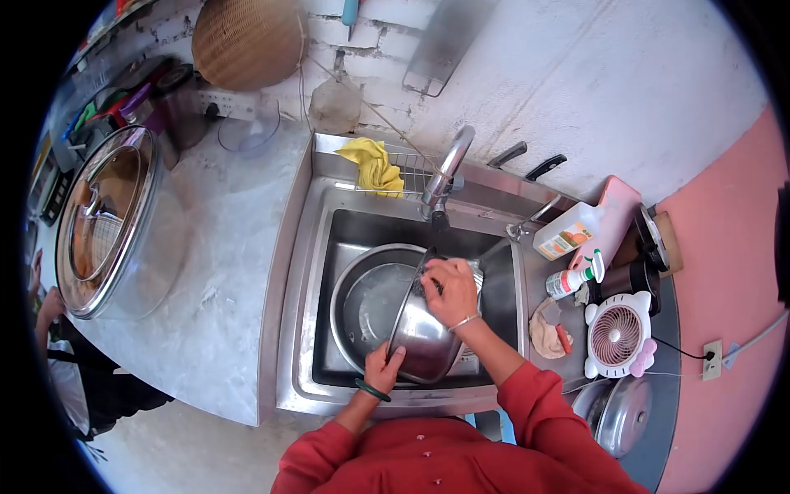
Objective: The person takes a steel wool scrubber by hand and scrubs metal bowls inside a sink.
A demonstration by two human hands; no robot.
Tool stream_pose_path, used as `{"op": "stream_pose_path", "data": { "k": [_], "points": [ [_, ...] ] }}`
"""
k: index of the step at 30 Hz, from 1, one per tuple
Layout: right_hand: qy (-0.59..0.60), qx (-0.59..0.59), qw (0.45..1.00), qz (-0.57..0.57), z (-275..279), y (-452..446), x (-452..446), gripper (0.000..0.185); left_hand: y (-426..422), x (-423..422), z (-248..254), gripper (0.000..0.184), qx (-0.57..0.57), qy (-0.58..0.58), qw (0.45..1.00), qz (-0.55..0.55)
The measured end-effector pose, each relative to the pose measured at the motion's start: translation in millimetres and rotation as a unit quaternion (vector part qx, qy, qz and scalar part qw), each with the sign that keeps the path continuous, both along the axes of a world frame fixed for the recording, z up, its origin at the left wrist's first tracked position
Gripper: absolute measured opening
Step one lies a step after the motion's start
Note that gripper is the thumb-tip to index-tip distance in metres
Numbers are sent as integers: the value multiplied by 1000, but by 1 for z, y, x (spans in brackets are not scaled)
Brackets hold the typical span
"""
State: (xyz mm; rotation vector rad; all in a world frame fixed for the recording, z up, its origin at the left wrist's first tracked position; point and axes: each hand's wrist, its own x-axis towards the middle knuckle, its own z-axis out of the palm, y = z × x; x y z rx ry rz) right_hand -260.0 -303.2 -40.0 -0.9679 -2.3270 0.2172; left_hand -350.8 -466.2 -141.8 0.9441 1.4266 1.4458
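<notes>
A shiny metal bowl (426, 339) is tipped on its side over the sink, its outer wall facing right. My left hand (383, 370), with a dark green bangle at the wrist, grips the bowl's lower rim. At the bowl's upper part, my right hand (451, 293) is closed with bent fingers around a dark, rough scrubber (434, 286), mostly hidden by the fingers. Beneath the bowl, a wide metal basin (336, 306) holding cloudy water sits in the steel sink (323, 272).
A faucet (450, 174) stands behind the sink, beside a yellow cloth (372, 167) on a wire rack. To the right are a spray bottle (568, 281), a small fan (617, 336) and a lidded pot (625, 416). A big glass lid (107, 222) stands left; another person's hand (49, 305) shows there.
</notes>
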Motion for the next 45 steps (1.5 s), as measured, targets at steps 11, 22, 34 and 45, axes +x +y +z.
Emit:
{"op": "stream_pose_path", "data": {
  "k": [11,22,34,45],
  "points": [
    [-67,41,983,168,-25,-92,12,13,-5,-12,-9,41,-26,-79,994,-71],
    [-59,76,982,165,-28,-90,7,21,1,-3,2,43,-56,26,997,-51],
    [4,-71,997,-36,-13,38,18,11,-12,3,2,37,-37,29,985,-164],
    [7,-62,996,58,-8,-8,17,23,-8,-19,9,33,-54,-11,971,-232]
  ]
}}
